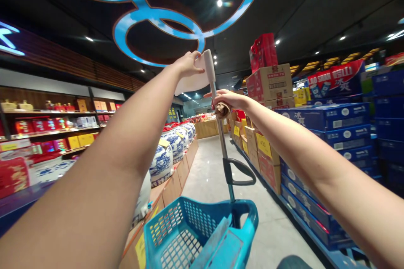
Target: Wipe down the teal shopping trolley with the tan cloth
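Observation:
My left hand (190,64) reaches up with its fingers and thumb closed on the edge of a white curved panel (194,79) at the top of a metal pole. Just below, my right hand (229,99) is wrapped round the metal pole (221,138), with one finger pointing out to the left. A crumpled brown thing (222,110) sits against my right hand; I cannot make out what it is. Lower on the pole is a black loop handle (241,172). The pole rises from a turquoise shopping basket (249,235) with lattice walls.
Blue-and-white porcelain jars (161,163) line a low wooden stand on the left, near the basket. Stacked blue cartons (328,117) and brown cardboard boxes (269,82) border the right side. A pale tiled aisle (206,164) runs ahead to a wooden counter (206,130).

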Tool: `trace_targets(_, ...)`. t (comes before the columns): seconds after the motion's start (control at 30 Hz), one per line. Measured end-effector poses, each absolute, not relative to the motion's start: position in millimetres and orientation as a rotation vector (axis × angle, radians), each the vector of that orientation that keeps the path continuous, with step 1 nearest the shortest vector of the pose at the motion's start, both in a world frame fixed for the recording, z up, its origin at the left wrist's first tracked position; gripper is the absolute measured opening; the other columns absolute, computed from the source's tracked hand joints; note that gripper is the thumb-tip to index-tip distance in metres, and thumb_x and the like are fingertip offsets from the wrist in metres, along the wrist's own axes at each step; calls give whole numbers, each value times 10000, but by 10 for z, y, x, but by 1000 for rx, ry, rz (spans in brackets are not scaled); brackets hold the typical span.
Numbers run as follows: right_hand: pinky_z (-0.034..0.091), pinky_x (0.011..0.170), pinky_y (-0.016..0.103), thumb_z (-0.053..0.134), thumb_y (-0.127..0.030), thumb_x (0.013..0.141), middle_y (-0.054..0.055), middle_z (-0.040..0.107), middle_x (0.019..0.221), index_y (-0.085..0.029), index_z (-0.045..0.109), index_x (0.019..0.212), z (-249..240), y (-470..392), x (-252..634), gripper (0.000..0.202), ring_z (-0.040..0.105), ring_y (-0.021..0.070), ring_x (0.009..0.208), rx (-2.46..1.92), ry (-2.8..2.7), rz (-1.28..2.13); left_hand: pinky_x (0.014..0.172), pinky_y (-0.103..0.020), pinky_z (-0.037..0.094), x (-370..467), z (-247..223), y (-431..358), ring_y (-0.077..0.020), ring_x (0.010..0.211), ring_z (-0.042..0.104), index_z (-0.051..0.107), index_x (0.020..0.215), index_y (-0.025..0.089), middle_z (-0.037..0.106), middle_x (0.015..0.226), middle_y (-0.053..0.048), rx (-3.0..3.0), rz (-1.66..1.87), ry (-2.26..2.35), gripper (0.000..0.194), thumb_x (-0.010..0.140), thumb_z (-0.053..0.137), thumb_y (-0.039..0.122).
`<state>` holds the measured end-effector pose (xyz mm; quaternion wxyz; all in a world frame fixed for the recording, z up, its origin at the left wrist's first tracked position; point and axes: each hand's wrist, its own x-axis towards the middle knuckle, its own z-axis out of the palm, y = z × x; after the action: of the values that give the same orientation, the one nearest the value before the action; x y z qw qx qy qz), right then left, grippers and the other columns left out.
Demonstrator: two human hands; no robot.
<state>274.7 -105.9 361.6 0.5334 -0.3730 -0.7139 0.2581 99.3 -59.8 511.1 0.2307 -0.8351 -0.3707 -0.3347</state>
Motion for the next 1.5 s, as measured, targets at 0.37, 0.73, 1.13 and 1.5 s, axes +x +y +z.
trace_targets(0.37,509,533,212,842,-133,829,-6,693,677,-161,703,776,3578,-910,2941,151,625,133,602,-1050,-1631,493,1214,-473,433,1079,5188,-445,-398,1537,495,536,1633,436,613,1598,-64,-2220,-885,-1033,948,766,816,701)
trace_targets(0.73,543,557,185,904,-137,862,5,737,759,-126,742,882,3576,-810,3098,163,652,100,597,-903,-1699,674,1099,-330,414,1051,5281,-530,-221,1262,514,555,1607,390,670,1537,127,-2233,-877,-1034,720,968,705,685)
trace_targets(1.13,571,536,175,839,-92,927,2,745,765,-139,743,925,3533,-948,3182,107,683,101,590,-920,-1593,746,1007,-305,394,614,5421,-642,-166,1077,500,729,1376,247,761,1293,54,-2161,-1046,-1147,421,1106,625,553)
trace_targets(1.5,543,554,220,980,-275,783,-2,697,700,-180,698,819,3520,-970,3156,299,642,129,592,-976,-1661,614,993,-328,503,151,5292,-631,-238,1121,696,769,945,163,818,1137,-138,-2671,-1874,-889,559,1161,323,419)
